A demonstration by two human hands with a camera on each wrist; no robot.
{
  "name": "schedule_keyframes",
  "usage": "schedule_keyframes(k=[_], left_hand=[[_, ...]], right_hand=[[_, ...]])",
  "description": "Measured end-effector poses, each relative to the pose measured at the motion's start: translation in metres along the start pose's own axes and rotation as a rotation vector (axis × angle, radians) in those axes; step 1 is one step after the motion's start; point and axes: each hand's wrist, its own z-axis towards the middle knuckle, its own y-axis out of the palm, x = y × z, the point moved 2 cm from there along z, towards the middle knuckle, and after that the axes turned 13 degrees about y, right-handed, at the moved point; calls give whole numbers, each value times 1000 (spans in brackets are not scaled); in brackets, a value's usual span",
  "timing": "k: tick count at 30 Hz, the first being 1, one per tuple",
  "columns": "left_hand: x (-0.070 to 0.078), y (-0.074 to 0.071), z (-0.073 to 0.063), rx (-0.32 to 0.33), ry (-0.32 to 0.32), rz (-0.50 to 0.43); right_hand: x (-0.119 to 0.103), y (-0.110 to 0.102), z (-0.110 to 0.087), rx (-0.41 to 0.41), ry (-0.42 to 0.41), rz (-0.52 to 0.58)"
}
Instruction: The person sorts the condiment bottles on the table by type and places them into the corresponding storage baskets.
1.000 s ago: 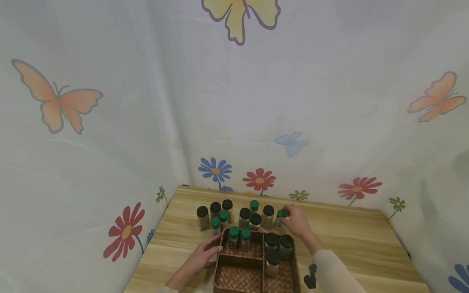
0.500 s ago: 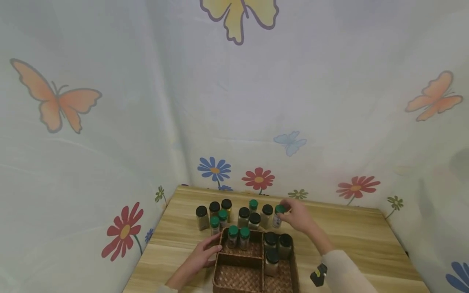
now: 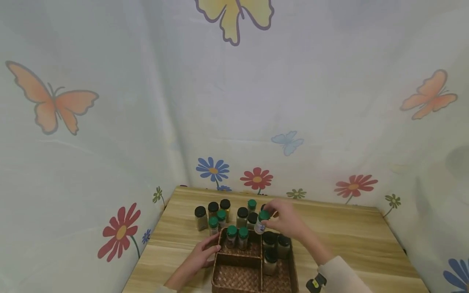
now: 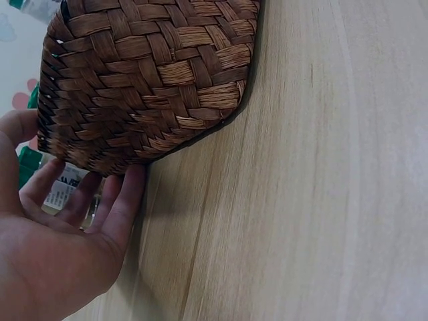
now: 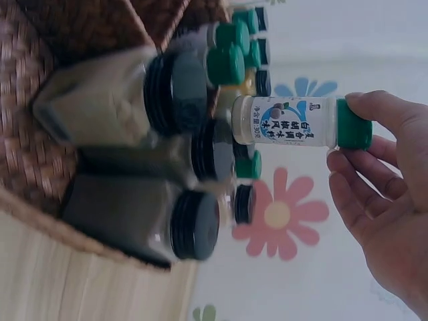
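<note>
1. I take my clock from the middle of the wicker basket (image 3: pixel 238 277), which sits on the bench (image 3: pixel 351 236) in my head view.
2. At 1 o'clock the right hand (image 3: pixel 286 221) pinches the white-labelled jar (image 3: pixel 260 228) by its green cap (image 5: pixel 354 125), thumb on one side, bent fingers on the other.
3. That jar is at 12 o'clock, by the basket's far rim, cap leaning slightly toward 1; I cannot tell how high it hangs.
4. From the right hand, the forearm slants back toward 4 to 5 o'clock into a pale sleeve (image 3: pixel 342 276).
5. At 10 o'clock the left hand (image 3: pixel 199 255) lies spread, fingertips touching the basket's outer wall, thumb near the rim; its forearm runs toward 7.
6. Inside the basket I see two green-capped jars (image 3: pixel 243 241) at 11 and three black-capped jars (image 3: pixel 270 266) around 1 to 2.
7. More jars (image 3: pixel 201 219) stand on the bench, from 10 to 12.
</note>
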Motion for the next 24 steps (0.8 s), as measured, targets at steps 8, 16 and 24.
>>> schedule_keyframes(k=[8,16,24], left_hand=[[0,0,1,4,-1,10],[0,-1,1,-10,-2,0],[-1,0,2,-5,-1,-12]], right_hand=[[-5,22,-6,-74,-33,18],[16,45,-10,-99,19,-6],[27,63,-11,-98,28,9]])
